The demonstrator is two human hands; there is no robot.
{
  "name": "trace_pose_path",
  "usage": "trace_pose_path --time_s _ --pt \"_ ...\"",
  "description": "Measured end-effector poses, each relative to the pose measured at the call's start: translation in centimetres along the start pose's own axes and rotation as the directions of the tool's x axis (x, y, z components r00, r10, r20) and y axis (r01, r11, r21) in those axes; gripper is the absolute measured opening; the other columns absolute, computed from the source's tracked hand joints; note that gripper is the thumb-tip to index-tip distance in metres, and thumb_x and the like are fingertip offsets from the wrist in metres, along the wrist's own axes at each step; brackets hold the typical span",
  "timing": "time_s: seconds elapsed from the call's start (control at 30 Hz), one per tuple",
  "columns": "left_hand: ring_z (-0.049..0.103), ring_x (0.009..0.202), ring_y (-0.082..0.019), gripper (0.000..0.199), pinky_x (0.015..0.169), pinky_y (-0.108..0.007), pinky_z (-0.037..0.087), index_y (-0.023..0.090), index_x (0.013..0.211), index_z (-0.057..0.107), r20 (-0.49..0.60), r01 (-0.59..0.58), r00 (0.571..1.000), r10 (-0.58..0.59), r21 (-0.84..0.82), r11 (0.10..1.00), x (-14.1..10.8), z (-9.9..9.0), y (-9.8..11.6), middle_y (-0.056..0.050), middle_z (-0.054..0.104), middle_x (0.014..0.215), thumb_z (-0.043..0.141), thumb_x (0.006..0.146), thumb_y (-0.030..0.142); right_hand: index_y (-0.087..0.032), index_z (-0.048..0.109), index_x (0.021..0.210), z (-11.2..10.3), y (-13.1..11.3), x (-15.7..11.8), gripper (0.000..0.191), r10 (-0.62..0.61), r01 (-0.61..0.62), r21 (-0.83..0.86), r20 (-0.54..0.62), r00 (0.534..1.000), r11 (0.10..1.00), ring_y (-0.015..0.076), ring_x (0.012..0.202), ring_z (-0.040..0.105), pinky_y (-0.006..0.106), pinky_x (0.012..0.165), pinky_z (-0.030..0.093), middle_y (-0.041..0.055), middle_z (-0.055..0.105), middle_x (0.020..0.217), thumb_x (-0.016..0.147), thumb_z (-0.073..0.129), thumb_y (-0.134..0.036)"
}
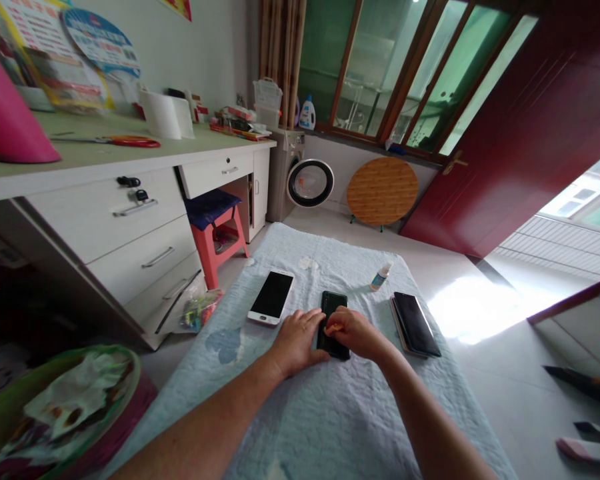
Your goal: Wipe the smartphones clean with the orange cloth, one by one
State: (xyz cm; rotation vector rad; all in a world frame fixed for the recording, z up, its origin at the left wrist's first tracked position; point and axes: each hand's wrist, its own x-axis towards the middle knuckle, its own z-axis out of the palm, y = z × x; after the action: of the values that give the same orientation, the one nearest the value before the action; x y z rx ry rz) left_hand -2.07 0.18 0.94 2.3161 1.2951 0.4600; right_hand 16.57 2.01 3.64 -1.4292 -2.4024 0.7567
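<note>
A dark smartphone [336, 347] lies on the blue cloth-covered surface, camera side up. My left hand [297, 337] holds it at its left side, fingertips near the upper left edge and thumb near the lower end. My right hand [356, 329] is closed over the phone, pinching a small orange piece [334, 329] against its back; most of that piece is hidden by the fingers. To the left rests a white smartphone [271, 297] with its black screen up. On the right, a black smartphone [416, 323] lies on a stack, near a small spray bottle [381, 276].
A white desk [130, 233] with drawers runs along the left, with scissors [130, 141] and a paper roll [165, 115] on top. A pink stool [220, 240] stands beneath it. A filled waste bin [135, 373] is at the lower left. Behind are a washer door [310, 183] and a round wooden board [383, 191].
</note>
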Motion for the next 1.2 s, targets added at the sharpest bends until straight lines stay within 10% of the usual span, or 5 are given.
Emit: trace_pose_path --time_s 0.7,1.2 --pt "0.049 0.111 -0.031 0.075 0.097 -0.044 0.04 0.026 0.136 0.047 0.045 -0.024 0.999 0.022 0.039 0.999 0.0 -0.5 0.4 0.0 0.04 0.149 0.073 0.07 0.049 -0.016 0.068 0.095 -0.2 1.0 6.7 0.027 0.196 -0.266 -0.328 -0.231 0.953 0.907 0.0148 0.088 0.058 0.022 0.078 0.038 0.0081 0.063 0.099 0.091 0.042 -0.022" --pt "0.049 0.109 -0.03 0.072 0.093 -0.043 0.041 0.027 0.135 0.048 0.024 -0.022 0.999 0.021 0.042 0.999 0.0 0.0 0.0 0.002 0.041 0.148 0.07 0.071 0.051 -0.016 0.073 0.09 -2.7 3.3 8.8 0.029 0.279 -0.271 -0.403 -0.04 0.96 0.874 0.0173 0.086 0.064 0.022 0.072 0.042 0.0101 0.071 0.093 0.083 0.044 -0.017"
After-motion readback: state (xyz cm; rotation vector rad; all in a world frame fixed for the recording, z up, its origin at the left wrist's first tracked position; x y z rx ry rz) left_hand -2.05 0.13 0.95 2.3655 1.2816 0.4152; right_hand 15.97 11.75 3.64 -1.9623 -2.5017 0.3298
